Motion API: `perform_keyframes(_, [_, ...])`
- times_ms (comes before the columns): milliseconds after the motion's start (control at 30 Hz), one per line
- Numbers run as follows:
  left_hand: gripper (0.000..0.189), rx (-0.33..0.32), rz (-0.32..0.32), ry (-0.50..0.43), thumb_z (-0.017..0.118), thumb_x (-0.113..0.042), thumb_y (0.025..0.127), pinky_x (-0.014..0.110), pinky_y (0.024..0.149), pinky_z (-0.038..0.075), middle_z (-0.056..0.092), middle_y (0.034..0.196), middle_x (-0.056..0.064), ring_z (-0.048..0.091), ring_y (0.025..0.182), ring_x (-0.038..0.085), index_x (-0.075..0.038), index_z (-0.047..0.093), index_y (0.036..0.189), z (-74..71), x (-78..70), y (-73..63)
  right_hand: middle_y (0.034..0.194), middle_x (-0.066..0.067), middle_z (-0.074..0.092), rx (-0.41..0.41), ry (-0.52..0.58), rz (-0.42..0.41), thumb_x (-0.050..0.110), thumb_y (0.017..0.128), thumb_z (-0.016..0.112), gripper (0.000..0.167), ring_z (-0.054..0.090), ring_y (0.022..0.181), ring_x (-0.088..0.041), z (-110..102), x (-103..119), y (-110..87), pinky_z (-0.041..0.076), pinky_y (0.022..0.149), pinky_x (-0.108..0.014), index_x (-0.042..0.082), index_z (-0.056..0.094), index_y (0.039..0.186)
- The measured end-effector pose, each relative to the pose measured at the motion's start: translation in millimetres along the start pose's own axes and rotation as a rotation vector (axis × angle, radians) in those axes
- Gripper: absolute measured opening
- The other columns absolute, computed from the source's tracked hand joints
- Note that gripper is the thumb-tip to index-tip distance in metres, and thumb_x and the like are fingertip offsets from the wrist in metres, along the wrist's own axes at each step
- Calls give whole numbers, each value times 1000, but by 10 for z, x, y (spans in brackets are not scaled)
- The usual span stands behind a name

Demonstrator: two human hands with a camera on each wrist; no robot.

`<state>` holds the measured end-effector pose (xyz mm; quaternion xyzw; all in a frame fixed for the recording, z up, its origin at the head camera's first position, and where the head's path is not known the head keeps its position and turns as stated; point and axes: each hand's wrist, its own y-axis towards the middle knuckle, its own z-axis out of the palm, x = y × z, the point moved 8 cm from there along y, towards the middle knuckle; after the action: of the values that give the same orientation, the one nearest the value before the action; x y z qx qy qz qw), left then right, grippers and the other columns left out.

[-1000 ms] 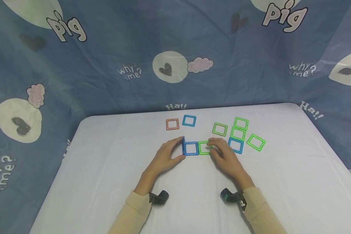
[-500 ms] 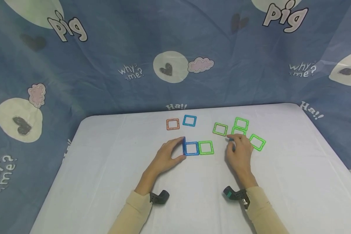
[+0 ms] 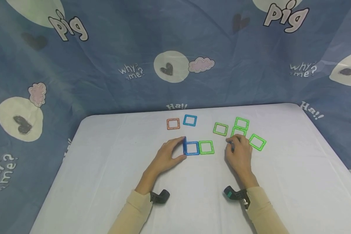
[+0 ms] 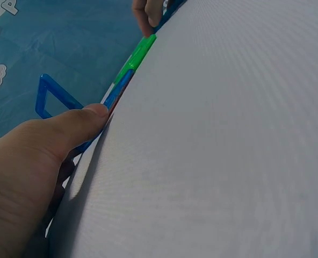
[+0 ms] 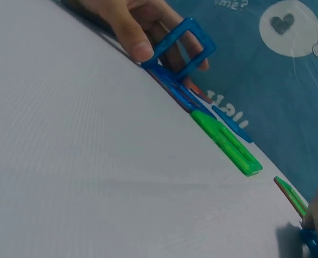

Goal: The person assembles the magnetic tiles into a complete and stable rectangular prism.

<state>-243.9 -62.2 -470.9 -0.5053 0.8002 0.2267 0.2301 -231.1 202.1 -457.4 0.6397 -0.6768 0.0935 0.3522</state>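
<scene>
In the head view my left hand (image 3: 165, 156) holds an upright blue square magnetic tile (image 3: 184, 146) between thumb and fingers. That tile stands on edge at the left side of a flat blue tile (image 3: 192, 154). A flat green tile (image 3: 206, 153) adjoins the flat blue one on the right. Farther right, my right hand (image 3: 240, 154) has curled fingers pinching another blue tile (image 5: 311, 243), which shows tilted at the corner of the right wrist view. From the head view the hand covers most of that tile.
Behind the row lie an orange tile (image 3: 173, 119) and a blue tile (image 3: 190, 125). A green tile (image 3: 222, 123) lies left of two joined green tiles (image 3: 242, 119). Another green tile (image 3: 254, 147) rests right of my right hand. A patterned blue curtain (image 3: 105, 91) hangs behind the white table (image 3: 105, 182).
My right hand has left the green tile in the row and moved right onto the blue tile below the joined green ones. My left hand has kept its hold on the upright tile.
</scene>
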Motion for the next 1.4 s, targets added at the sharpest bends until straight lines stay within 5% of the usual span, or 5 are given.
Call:
perform_keyframes(533, [70, -5, 0, 1, 70, -40, 83, 38, 113, 33, 47, 144, -6, 40, 136, 15, -29, 37, 144, 2, 18, -1, 126, -18, 54, 9, 9, -20, 7, 85, 54, 13, 44, 124, -37, 1, 15, 0, 31, 103, -57, 3, 64, 91])
perform_keyframes(833, [71, 11, -9, -15, 69, -41, 83, 37, 114, 33, 45, 145, -6, 39, 136, 15, -30, 36, 145, 17, 9, 3, 135, -17, 45, 188, -17, -92, 18, 88, 60, 30, 37, 129, -41, -12, -31, -5, 27, 104, -65, 7, 58, 116])
perform_keyframes(1133, [71, 11, -5, -5, 69, -42, 83, 36, 114, 33, 46, 145, -6, 39, 136, 14, -30, 37, 145, -2, 5, 11, 145, -16, 38, 369, -17, -72, 22, 91, 60, 52, 34, 135, -40, -38, -76, 5, 32, 109, -56, 5, 45, 138])
perform_keyframes(1267, [70, 6, -1, -3, 70, -41, 83, 37, 114, 33, 46, 145, -6, 40, 136, 15, -29, 37, 144, 5, 5, 13, 143, -17, 40, 363, 2, -103, 21, 91, 61, 45, 35, 134, -40, -73, -70, 1, 32, 109, -57, 5, 51, 133])
perform_keyframes(1400, [70, 4, -9, -6, 70, -41, 83, 37, 114, 33, 46, 145, -6, 40, 136, 15, -29, 37, 144, 6, 7, 14, 139, -16, 46, 331, 23, -103, 18, 89, 63, 25, 38, 132, -40, -109, -86, 16, 32, 109, -56, 6, 63, 112])
